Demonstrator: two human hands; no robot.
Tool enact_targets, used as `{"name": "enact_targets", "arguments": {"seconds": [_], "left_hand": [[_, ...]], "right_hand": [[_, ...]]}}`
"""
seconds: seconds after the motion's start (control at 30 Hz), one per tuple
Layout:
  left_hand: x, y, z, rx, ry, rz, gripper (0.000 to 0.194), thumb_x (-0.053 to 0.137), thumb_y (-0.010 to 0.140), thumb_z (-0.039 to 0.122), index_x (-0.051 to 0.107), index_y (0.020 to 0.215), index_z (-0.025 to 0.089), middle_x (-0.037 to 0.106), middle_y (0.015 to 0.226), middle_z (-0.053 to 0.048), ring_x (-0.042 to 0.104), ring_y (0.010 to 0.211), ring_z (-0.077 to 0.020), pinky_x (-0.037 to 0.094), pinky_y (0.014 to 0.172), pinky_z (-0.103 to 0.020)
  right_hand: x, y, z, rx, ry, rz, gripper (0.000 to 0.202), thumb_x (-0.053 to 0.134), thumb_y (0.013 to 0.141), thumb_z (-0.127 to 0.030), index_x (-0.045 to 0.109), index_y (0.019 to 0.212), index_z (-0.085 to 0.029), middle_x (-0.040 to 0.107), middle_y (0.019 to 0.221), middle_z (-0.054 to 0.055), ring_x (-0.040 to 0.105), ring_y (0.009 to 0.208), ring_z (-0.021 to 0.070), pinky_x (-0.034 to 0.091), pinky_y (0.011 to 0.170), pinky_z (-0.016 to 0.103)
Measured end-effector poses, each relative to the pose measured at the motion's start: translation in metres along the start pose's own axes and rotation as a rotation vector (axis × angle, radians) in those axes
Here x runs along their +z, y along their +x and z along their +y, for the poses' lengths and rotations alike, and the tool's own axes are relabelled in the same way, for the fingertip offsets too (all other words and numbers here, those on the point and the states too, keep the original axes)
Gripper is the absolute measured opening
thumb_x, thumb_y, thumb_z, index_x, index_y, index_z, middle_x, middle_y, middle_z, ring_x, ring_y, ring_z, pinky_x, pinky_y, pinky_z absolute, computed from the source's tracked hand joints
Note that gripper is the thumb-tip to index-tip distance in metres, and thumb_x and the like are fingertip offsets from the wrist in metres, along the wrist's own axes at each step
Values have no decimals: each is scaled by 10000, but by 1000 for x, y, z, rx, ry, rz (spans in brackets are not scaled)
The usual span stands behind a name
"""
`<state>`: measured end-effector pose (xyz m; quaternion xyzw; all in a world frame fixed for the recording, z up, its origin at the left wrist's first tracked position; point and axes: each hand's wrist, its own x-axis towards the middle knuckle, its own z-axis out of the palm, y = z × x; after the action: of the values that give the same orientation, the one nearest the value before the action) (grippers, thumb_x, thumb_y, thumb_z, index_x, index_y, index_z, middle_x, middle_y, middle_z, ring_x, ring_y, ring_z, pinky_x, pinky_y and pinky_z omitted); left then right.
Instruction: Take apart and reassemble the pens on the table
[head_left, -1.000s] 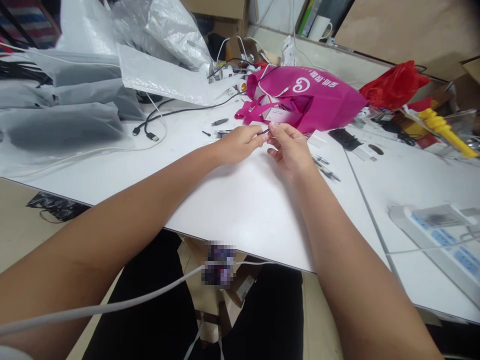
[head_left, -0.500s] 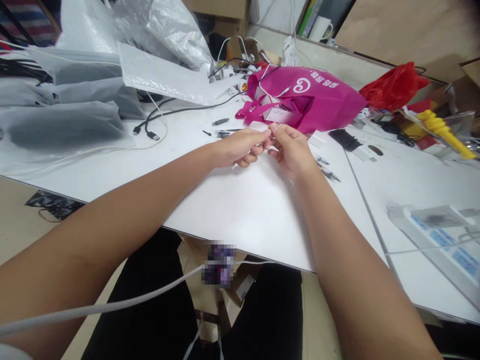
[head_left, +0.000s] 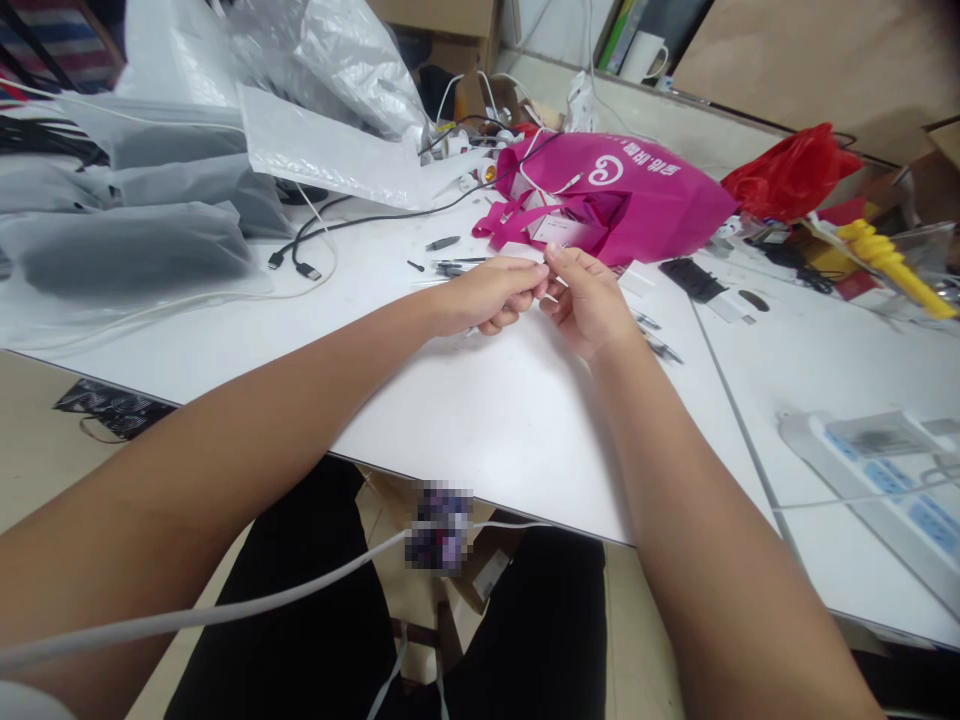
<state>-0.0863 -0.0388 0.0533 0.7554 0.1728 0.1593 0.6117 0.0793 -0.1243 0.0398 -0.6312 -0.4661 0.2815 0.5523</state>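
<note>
Over the white table (head_left: pixel 480 410), my two hands meet at the fingertips. My left hand (head_left: pixel 499 295) is closed around a slim, pale pen part (head_left: pixel 471 331); only its end shows below the curled fingers. Thumb and fingers of my right hand (head_left: pixel 589 300) pinch together against the left fingertips, and what lies between them is too small to make out. Left of the hands are several slim pen parts (head_left: pixel 457 267), a dark grip-like piece (head_left: pixel 442 243) and a small black piece (head_left: pixel 415 266). More pens (head_left: pixel 660 345) lie partly behind my right wrist.
A magenta bag (head_left: pixel 667 205) lies just beyond the hands, with small white boxes at its mouth. Grey plastic packages (head_left: pixel 127 255) and a black USB cable (head_left: pixel 307 270) are at left. A power strip (head_left: pixel 885 480) lies at right. A white cable (head_left: pixel 300 590) crosses above my lap.
The right thumb and fingertips have shifted slightly up and right against the left hand. The pale end below my left hand shows less. Nothing on the table has moved.
</note>
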Motion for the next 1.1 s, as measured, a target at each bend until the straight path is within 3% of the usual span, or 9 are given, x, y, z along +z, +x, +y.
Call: {"name": "enact_targets", "arguments": {"seconds": [0.23, 0.4, 0.5, 0.57, 0.67, 0.73, 0.8, 0.97, 1.1], "left_hand": [[-2, -1, 2, -4, -63, -16, 317, 550, 1204, 446, 544, 952, 255, 359, 705, 64, 268, 484, -89, 199, 493, -288], [-3, -1, 2, 45, 43, 64, 303, 555, 1216, 320, 527, 927, 236, 453, 701, 64, 339, 473, -71, 241, 476, -259], [-14, 4, -2, 93, 116, 134, 341, 577, 1211, 365, 510, 900, 241, 458, 686, 66, 374, 502, -82, 299, 508, -242], [-28, 10, -7, 145, 178, 225, 402, 583, 1204, 481, 497, 884, 254, 451, 677, 59, 411, 539, -107, 343, 542, -249], [-56, 16, -18, 277, 336, 445, 520, 539, 1173, 691, 472, 860, 280, 438, 664, 38, 482, 617, -167, 414, 613, -306], [-74, 16, -26, 391, 493, 616, 545, 474, 1155, 753, 452, 854, 300, 442, 672, 16, 511, 663, -213, 448, 683, -379], [-88, 14, -34, 471, 642, 759, 526, 399, 1148, 761, 462, 869, 320, 469, 688, -10, 528, 687, -263, 449, 750, -457], [-103, 13, -50, 399, 822, 831, 630, 216, 1155, 800, 636, 1022, 350, 633, 780, -82, 682, 807, -340, 472, 815, -494], [-104, 18, -57, 367, 865, 836, 729, 116, 1143, 814, 644, 1067, 317, 659, 811, -104, 723, 831, -347, 469, 811, -480]], "right_hand": [[1, 2, 8, 18, 93, 17, 638, 828, 875, -932, 721, 947, -307, 736, 886, 42, 745, 979, 253, 568, 731, 366], [4, 6, 18, 14, 255, 12, 642, 982, 752, -852, 789, 1038, -311, 790, 992, 15, 762, 977, 216, 598, 721, 322], [3, 11, 24, 23, 229, 37, 615, 977, 777, -810, 814, 1113, -321, 819, 1098, 27, 771, 999, 220, 621, 736, 335], [2, 14, 30, -4, 160, 78, 538, 939, 833, -764, 821, 1097, -310, 830, 1120, 42, 771, 987, 229, 636, 746, 357], [5, 17, 37, -111, -61, 118, 306, 885, 906, -551, 837, 1015, -269, 844, 1060, 57, 749, 913, 234, 663, 842, 428], [11, 15, 41, -193, -243, 93, 184, 845, 915, -397, 862, 1017, -244, 859, 1080, 75, 742, 895, 241, 662, 950, 487], [20, 12, 44, -254, -395, 56, 199, 805, 936, -323, 884, 1090, -224, 867, 1174, 109, 754, 937, 266, 653, 1022, 531], [43, 3, 43, -424, -690, 7, 342, 740, 1015, -301, 869, 1319, -214, 823, 1362, 177, 717, 1301, 390, 552, 1248, 627], [57, 5, 37, -460, -794, -82, 403, 678, 1067, -286, 842, 1428, -214, 788, 1448, 186, 660, 1396, 412, 529, 1262, 628]]}}
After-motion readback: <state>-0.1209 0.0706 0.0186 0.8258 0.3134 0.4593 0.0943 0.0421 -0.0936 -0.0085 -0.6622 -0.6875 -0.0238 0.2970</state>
